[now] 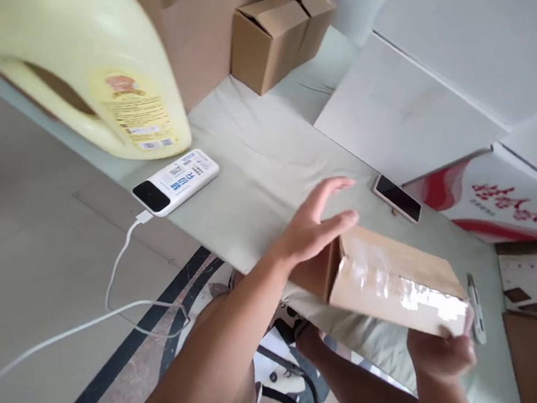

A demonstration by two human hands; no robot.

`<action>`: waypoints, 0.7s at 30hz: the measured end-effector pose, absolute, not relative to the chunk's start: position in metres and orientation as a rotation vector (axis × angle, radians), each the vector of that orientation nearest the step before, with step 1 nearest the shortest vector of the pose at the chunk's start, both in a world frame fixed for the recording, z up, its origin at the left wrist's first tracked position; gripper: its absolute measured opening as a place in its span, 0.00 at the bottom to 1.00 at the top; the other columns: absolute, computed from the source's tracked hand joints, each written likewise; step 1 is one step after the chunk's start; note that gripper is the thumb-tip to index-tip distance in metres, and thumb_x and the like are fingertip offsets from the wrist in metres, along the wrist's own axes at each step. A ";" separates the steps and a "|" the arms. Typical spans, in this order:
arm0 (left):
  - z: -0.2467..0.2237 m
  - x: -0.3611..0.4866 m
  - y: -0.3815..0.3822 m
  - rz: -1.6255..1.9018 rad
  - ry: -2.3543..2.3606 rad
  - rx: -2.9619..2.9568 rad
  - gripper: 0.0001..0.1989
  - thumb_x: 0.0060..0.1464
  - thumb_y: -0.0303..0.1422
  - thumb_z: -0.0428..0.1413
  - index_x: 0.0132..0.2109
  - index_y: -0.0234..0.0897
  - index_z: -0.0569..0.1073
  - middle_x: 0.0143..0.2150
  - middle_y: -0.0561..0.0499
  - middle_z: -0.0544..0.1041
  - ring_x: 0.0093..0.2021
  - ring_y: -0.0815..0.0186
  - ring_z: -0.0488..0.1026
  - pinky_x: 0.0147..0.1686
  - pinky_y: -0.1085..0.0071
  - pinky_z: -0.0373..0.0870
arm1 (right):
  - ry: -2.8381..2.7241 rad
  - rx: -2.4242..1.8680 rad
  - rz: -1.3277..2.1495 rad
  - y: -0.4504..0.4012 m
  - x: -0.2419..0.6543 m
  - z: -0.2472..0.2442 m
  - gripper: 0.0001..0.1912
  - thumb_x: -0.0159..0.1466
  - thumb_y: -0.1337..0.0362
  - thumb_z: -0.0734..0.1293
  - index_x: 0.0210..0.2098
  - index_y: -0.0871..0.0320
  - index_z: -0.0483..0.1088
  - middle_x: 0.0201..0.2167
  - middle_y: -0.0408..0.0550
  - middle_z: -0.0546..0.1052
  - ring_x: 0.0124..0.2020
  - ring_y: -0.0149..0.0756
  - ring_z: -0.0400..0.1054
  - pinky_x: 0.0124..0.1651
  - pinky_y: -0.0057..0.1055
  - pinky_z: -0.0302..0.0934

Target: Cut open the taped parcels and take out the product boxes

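A small brown cardboard box (385,266), sealed along its top with shiny clear tape, is tilted near the table's front edge. My right hand (444,354) grips its right end from below, slightly blurred, with most of the fingers hidden. At the left end is my left hand (316,225), thumb and fingers spread apart. Its thumb lies close to the box's upper corner; whether it touches I cannot tell. Just beyond the right end, a utility knife (476,310) lies on the table.
A phone (398,198) lies behind the box. A white power bank (175,183) with a cable and a large yellow jug (87,63) stand left. Two small cardboard boxes (268,49) are at the back. White cartons (415,108) and a red-and-white carton (501,195) line the right side.
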State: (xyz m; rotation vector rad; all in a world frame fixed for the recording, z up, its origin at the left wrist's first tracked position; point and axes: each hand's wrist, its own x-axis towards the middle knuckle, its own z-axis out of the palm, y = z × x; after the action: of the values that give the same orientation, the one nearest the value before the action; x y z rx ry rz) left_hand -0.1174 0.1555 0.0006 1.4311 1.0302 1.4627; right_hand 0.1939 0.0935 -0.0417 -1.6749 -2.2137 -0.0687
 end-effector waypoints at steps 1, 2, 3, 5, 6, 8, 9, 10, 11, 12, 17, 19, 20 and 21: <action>0.003 -0.106 0.155 1.348 0.918 1.506 0.20 0.62 0.44 0.54 0.57 0.42 0.70 0.63 0.44 0.75 0.64 0.55 0.71 0.59 0.59 0.72 | -2.010 -1.649 0.053 0.086 0.197 -0.046 0.52 0.55 0.40 0.49 0.76 0.40 0.26 0.69 0.56 0.62 0.67 0.74 0.60 0.52 0.72 0.61; 0.004 -0.095 0.154 1.280 0.847 1.544 0.18 0.62 0.44 0.54 0.55 0.42 0.72 0.62 0.44 0.76 0.64 0.55 0.72 0.59 0.59 0.72 | -1.772 -1.625 0.201 0.082 0.197 -0.048 0.49 0.56 0.39 0.47 0.76 0.37 0.32 0.66 0.57 0.66 0.63 0.73 0.64 0.49 0.70 0.63; 0.005 -0.085 0.154 1.263 0.823 1.544 0.16 0.62 0.43 0.54 0.53 0.41 0.73 0.60 0.45 0.77 0.62 0.55 0.73 0.59 0.59 0.72 | -1.530 -1.608 0.345 0.080 0.195 -0.047 0.48 0.56 0.38 0.45 0.75 0.37 0.38 0.62 0.58 0.70 0.60 0.73 0.67 0.48 0.69 0.63; 0.005 -0.068 0.158 1.335 0.871 1.450 0.13 0.61 0.40 0.53 0.48 0.40 0.75 0.54 0.45 0.79 0.58 0.57 0.75 0.59 0.59 0.72 | -1.176 -1.605 0.555 0.082 0.189 -0.042 0.47 0.56 0.36 0.46 0.72 0.41 0.51 0.56 0.60 0.73 0.57 0.71 0.69 0.50 0.67 0.64; 0.004 -0.060 0.161 1.399 0.916 1.367 0.12 0.62 0.39 0.52 0.46 0.39 0.75 0.51 0.46 0.79 0.56 0.59 0.75 0.58 0.61 0.72 | -1.092 -1.592 0.600 0.085 0.188 -0.040 0.46 0.55 0.35 0.49 0.69 0.44 0.56 0.54 0.61 0.74 0.56 0.68 0.69 0.50 0.64 0.65; 0.002 -0.048 0.168 1.520 0.991 1.200 0.10 0.61 0.38 0.52 0.43 0.39 0.74 0.45 0.47 0.78 0.51 0.61 0.75 0.53 0.65 0.72 | -1.021 -1.441 0.618 0.091 0.189 -0.039 0.38 0.56 0.37 0.54 0.60 0.48 0.64 0.50 0.57 0.74 0.53 0.61 0.70 0.51 0.58 0.66; 0.002 -0.042 0.171 1.558 1.004 1.133 0.09 0.61 0.38 0.53 0.41 0.39 0.74 0.43 0.48 0.77 0.48 0.62 0.75 0.50 0.67 0.72 | -1.007 -1.325 0.616 0.093 0.191 -0.041 0.33 0.57 0.39 0.57 0.55 0.49 0.67 0.48 0.54 0.75 0.51 0.57 0.70 0.51 0.54 0.67; 0.003 -0.036 0.174 1.577 1.008 1.078 0.09 0.60 0.39 0.54 0.39 0.39 0.73 0.41 0.49 0.76 0.45 0.63 0.74 0.47 0.68 0.72 | -0.997 -1.218 0.616 0.094 0.194 -0.044 0.29 0.59 0.40 0.59 0.52 0.50 0.69 0.47 0.51 0.75 0.49 0.52 0.71 0.51 0.51 0.68; 0.004 -0.030 0.176 1.584 1.009 1.035 0.09 0.59 0.40 0.55 0.37 0.39 0.73 0.39 0.49 0.75 0.42 0.64 0.74 0.45 0.69 0.71 | -0.993 -1.140 0.624 0.094 0.198 -0.048 0.27 0.60 0.42 0.60 0.51 0.50 0.70 0.46 0.49 0.76 0.47 0.50 0.71 0.51 0.49 0.68; 0.006 -0.025 0.178 1.585 1.006 1.008 0.09 0.57 0.40 0.56 0.36 0.39 0.72 0.37 0.49 0.74 0.39 0.65 0.73 0.42 0.70 0.70 | -0.999 -1.101 0.641 0.094 0.203 -0.051 0.26 0.61 0.43 0.62 0.52 0.49 0.70 0.47 0.48 0.76 0.48 0.48 0.72 0.53 0.49 0.68; 0.008 -0.013 0.185 1.757 0.965 0.978 0.13 0.49 0.44 0.55 0.28 0.39 0.69 0.28 0.49 0.69 0.31 0.64 0.68 0.35 0.66 0.65 | -1.145 -1.059 0.687 0.095 0.217 -0.057 0.30 0.64 0.39 0.62 0.59 0.47 0.67 0.62 0.50 0.72 0.65 0.53 0.66 0.68 0.55 0.60; 0.003 -0.016 0.186 1.822 0.943 0.922 0.15 0.44 0.46 0.55 0.25 0.39 0.69 0.26 0.50 0.67 0.31 0.63 0.66 0.36 0.65 0.65 | -1.221 -1.055 0.678 0.096 0.219 -0.051 0.32 0.65 0.38 0.60 0.61 0.48 0.65 0.66 0.52 0.69 0.69 0.52 0.63 0.70 0.54 0.57; 0.000 -0.019 0.185 1.826 0.936 0.893 0.16 0.44 0.48 0.55 0.24 0.39 0.68 0.26 0.50 0.66 0.31 0.63 0.65 0.37 0.64 0.65 | -1.258 -1.066 0.673 0.097 0.220 -0.047 0.32 0.66 0.37 0.59 0.61 0.49 0.65 0.67 0.54 0.68 0.70 0.51 0.62 0.71 0.54 0.57; -0.003 -0.021 0.183 1.799 0.931 0.894 0.17 0.44 0.50 0.55 0.25 0.40 0.68 0.28 0.50 0.67 0.33 0.62 0.66 0.38 0.64 0.66 | -1.292 -1.084 0.669 0.098 0.222 -0.043 0.32 0.67 0.37 0.58 0.62 0.49 0.64 0.68 0.55 0.67 0.71 0.50 0.61 0.72 0.53 0.56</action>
State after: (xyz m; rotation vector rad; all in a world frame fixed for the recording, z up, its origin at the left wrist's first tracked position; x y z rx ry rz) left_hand -0.0211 0.1830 -0.0030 0.8942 0.9307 1.7992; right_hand 0.2219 0.0977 -0.0426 -1.0835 -1.2919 0.6692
